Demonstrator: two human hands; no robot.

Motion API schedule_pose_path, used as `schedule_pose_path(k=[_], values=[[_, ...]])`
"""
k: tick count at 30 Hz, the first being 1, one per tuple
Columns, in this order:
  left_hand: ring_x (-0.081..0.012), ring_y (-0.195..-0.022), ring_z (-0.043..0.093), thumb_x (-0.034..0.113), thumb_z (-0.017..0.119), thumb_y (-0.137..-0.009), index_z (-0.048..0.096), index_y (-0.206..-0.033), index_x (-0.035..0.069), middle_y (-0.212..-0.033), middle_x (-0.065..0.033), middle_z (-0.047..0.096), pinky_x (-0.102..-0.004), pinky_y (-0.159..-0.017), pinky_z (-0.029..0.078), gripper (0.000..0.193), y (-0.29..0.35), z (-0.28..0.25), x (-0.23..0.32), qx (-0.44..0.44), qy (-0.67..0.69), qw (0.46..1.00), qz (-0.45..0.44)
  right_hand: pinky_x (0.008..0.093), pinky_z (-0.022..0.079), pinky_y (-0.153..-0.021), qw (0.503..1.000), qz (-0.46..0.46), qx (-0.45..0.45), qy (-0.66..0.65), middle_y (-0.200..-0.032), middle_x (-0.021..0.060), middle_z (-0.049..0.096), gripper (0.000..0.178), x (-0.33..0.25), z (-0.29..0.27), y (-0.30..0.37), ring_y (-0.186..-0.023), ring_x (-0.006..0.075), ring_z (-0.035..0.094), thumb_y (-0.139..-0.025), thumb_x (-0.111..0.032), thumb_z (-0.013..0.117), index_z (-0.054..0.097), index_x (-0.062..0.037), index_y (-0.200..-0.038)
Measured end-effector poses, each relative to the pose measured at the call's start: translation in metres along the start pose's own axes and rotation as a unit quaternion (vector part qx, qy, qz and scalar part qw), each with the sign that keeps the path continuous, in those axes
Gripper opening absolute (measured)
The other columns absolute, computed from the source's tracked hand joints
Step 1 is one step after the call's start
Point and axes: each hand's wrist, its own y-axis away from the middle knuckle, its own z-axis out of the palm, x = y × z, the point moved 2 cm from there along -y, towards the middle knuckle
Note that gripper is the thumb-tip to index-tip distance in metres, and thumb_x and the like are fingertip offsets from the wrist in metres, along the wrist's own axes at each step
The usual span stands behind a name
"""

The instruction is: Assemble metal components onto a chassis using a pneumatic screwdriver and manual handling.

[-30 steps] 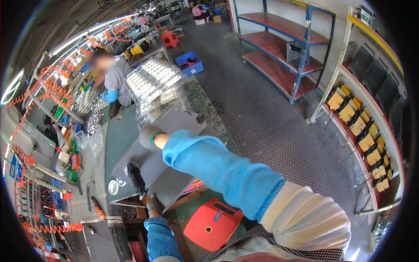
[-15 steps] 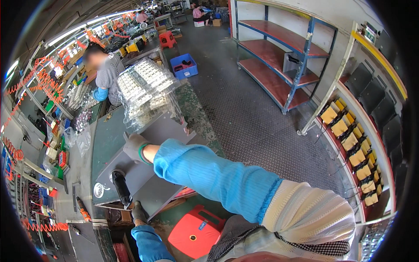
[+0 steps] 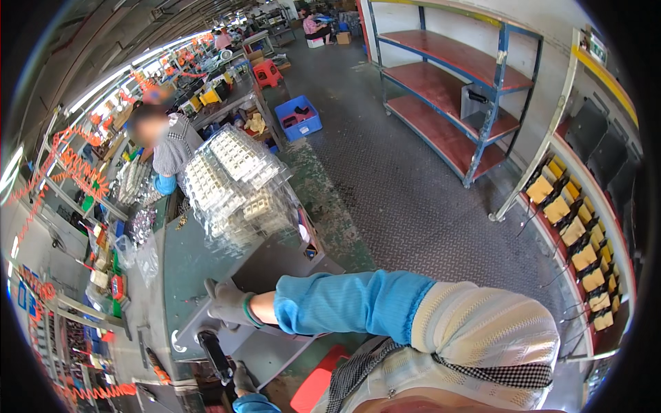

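A grey sheet-metal case [image 3: 282, 358] with raised side walls rests at the near corner of the green-topped workbench [image 3: 180, 265]. Its black handle [image 3: 215, 354] stands out on the near-left side. My right hand [image 3: 231, 305], in a grey glove, reaches across and is closed over an edge of the case just beyond the handle. Low in the picture, my left hand [image 3: 242, 378], also gloved, is against the case's near edge beside the handle; its fingers are partly hidden and appear to grip there. Blue sleeves cover both forearms.
Bagged trays of white parts [image 3: 237, 172] are stacked behind the case. An orange-handled tool [image 3: 158, 368] lies at left. A red stool [image 3: 317, 382] stands near my body. A co-worker [image 3: 172, 148] sits far left. Shelving [image 3: 441, 89] and a parts rack [image 3: 578, 248] line the right.
My view has shifted, so the bench sits lower and further right. The case and my right hand have come nearer to me together. More of the red stool is covered.
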Motion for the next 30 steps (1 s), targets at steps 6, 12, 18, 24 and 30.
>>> schedule_pose_path(k=[6, 12, 18, 24, 30], values=[[-0.0262, -0.101, 0.061, 0.052, 0.059, -0.096, 0.065, -0.12, 0.003, -0.112, -0.0087, 0.069, -0.0403, -0.094, 0.046, 0.055, -0.002, 0.037, 0.019, 0.045, -0.037, 0.997, -0.052, 0.0399, 0.051, -0.07, 0.748, 0.236, 0.214, -0.583, -0.093, 0.0184, 0.062, 0.036, 0.035, 0.022, 0.017, -0.087, 0.0286, 0.065, -0.086, -0.016, 0.062, 0.051, 0.0069, -0.111], [-0.025, -0.097, 0.064, 0.042, 0.057, -0.098, 0.064, -0.119, 0.001, -0.11, -0.0085, 0.069, -0.0388, -0.092, 0.049, 0.047, 0.02, 0.094, 0.011, 0.041, 0.042, 0.998, -0.009, 0.0351, 0.042, -0.042, 0.565, 0.26, 0.119, -0.774, -0.07, 0.0086, 0.053, 0.023, 0.074, -0.047, 0.1, -0.05, 0.0185, 0.055, -0.085, -0.009, 0.06, 0.048, 0.0005, -0.102], [-0.0251, -0.097, 0.064, 0.04, 0.056, -0.099, 0.064, -0.12, 0.001, -0.11, -0.0089, 0.069, -0.0389, -0.092, 0.05, 0.045, 0.017, 0.235, 0.013, 0.004, 0.034, 0.999, 0.035, 0.0331, 0.043, -0.04, 0.512, 0.177, 0.083, -0.837, -0.07, 0.0071, 0.049, 0.023, 0.16, -0.087, 0.212, -0.047, 0.0174, 0.053, -0.085, -0.011, 0.06, 0.04, -0.0045, -0.094], [-0.0252, -0.098, 0.065, 0.039, 0.054, -0.099, 0.063, -0.12, 0.002, -0.111, -0.0093, 0.069, -0.039, -0.092, 0.05, 0.044, 0.014, 0.443, 0.035, -0.034, 0.011, 0.994, 0.101, 0.0309, 0.042, -0.04, 0.544, 0.114, 0.116, -0.823, -0.064, 0.0054, 0.047, 0.027, 0.3, -0.108, 0.346, -0.048, 0.0154, 0.053, -0.087, -0.014, 0.062, 0.038, -0.0034, -0.094], [-0.0253, -0.098, 0.065, 0.037, 0.052, -0.1, 0.063, -0.121, 0.002, -0.111, -0.0096, 0.069, -0.0391, -0.091, 0.051, 0.042, 0.014, 0.68, 0.088, -0.081, -0.007, 0.981, 0.176, 0.0301, 0.044, -0.042, 0.581, 0.134, 0.193, -0.779, -0.073, 0.0098, 0.054, 0.047, 0.452, -0.123, 0.491, -0.051, 0.0151, 0.055, -0.089, -0.016, 0.062, 0.036, 0.0082, -0.12]])
